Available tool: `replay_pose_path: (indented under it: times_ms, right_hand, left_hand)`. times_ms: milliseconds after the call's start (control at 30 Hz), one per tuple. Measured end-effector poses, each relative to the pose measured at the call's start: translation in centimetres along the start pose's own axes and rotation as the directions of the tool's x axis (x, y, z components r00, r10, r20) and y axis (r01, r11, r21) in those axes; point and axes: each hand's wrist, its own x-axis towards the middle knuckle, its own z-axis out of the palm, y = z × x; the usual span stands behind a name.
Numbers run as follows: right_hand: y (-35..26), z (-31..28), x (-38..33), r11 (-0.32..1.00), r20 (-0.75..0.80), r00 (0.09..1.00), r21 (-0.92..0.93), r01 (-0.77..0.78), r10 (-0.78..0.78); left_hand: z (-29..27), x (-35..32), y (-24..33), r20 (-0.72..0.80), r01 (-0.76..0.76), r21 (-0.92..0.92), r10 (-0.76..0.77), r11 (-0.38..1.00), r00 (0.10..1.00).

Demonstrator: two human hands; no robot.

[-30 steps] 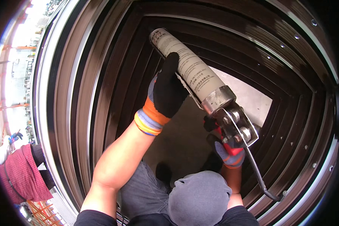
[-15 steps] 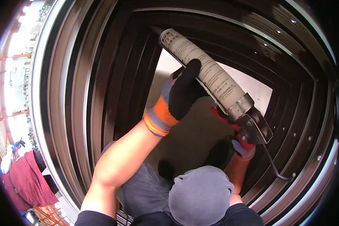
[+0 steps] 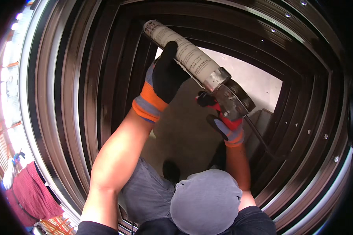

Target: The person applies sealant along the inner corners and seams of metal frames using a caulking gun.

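A dark brown metal frame (image 3: 106, 98) of stepped channels rings the whole scene, curving outward on every side of both hands, and its deep grooves run just beyond the fingertips of the upper hand. Inside it lies a pale concrete floor (image 3: 184, 129), below and behind the fingers, with a lighter wall patch (image 3: 255, 78) past the tool's rear end. The largest thing in hand is a caulking gun (image 3: 208, 74) loaded with a long light-coloured sealant cartridge (image 3: 180, 47), slanted so its front end points up and left toward the frame's inner corner; that angle suits laying the tip into a groove. The left hand (image 3: 164, 78), in a black glove with an orange and grey cuff, wraps its fingers around the cartridge's middle from beneath, closed on the tube, apparently to steady and steer the nose. The right hand (image 3: 223, 121), in a red and grey glove, sits lower and to the right, its fingers curled shut on the gun's trigger grip under the metal rear plate, where squeezing would drive the plunger. A thin dark rod (image 3: 262, 141) trails out behind those fingers, toward the lower right.
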Motion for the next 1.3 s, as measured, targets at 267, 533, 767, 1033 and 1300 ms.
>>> replay_pose_path:
  times_ms: [267, 533, 767, 1033, 1300]
  right_hand:
    - [-0.3, 1.3, 1.6, 0.999, -0.023, 1.0, -0.028, 0.019, -0.019]
    - [-2.1, 1.9, 3.3, 0.986, 0.017, 0.998, 0.151, -0.067, 0.065]
    - [-1.4, 1.0, 2.7, 0.944, -0.029, 0.969, -0.234, 0.231, -0.244]
    - [-3.4, -0.1, 3.0, 0.998, -0.011, 1.0, 0.06, 0.014, -0.013]
    - [-3.7, -0.3, 2.8, 0.988, 0.027, 0.988, 0.029, -0.151, 0.15]
  left_hand:
    - [-1.7, 0.7, 1.1, 0.164, -0.157, 0.439, 0.093, 0.884, 0.982]
    - [-2.3, 1.1, 2.6, 0.076, 0.105, 0.038, -0.108, 0.994, 0.991]
    - [-2.3, 0.6, 1.7, 0.047, 0.087, 0.068, -0.09, 0.994, 0.995]
    - [-2.2, 0.4, 0.6, 0.254, -0.11, 0.173, 0.064, 0.979, 0.965]
    - [-0.7, 0.7, 1.7, -0.121, 0.124, -0.011, -0.124, 0.992, 0.985]
